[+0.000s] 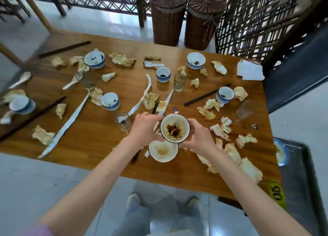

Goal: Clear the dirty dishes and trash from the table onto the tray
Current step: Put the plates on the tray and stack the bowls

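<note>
Both hands hold a dirty white bowl (175,128) with brown residue, lifted above the wooden table (99,147). My left hand (144,129) grips its left rim; my right hand (201,138) grips its right side. Just below it a second dirty bowl (163,151) sits on the table. Several blue-and-white cups, such as one (111,101) left of centre and one (163,74) further back, stand among many crumpled napkins like the napkin (250,169) near the right edge. The grey metal tray (300,182) lies at the far right, holding a blue-rimmed dish (282,152).
Dark chopsticks (206,95), white spoons (153,64), paper wrappers (67,124) and glasses (179,82) (123,121) are scattered over the table. Two wicker baskets (167,15) stand beyond the far edge. A dark chair (292,72) sits at right.
</note>
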